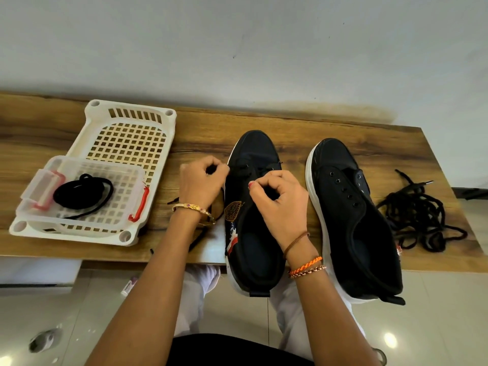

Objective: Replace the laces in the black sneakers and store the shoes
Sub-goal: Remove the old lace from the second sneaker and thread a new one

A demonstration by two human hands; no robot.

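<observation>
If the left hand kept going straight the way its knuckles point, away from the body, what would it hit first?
Probably nothing close: past the left hand lies bare table, then the wall. The basket sits to its left and the sneaker to its right. Depth is hard to judge.

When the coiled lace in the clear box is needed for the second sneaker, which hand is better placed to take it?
Probably the left hand. The coiled lace lies in the clear box on its side, while the right hand is over the sneaker being laced, farther away.

black sneakers (pixel 253 207), white basket (pixel 169 120)
</observation>
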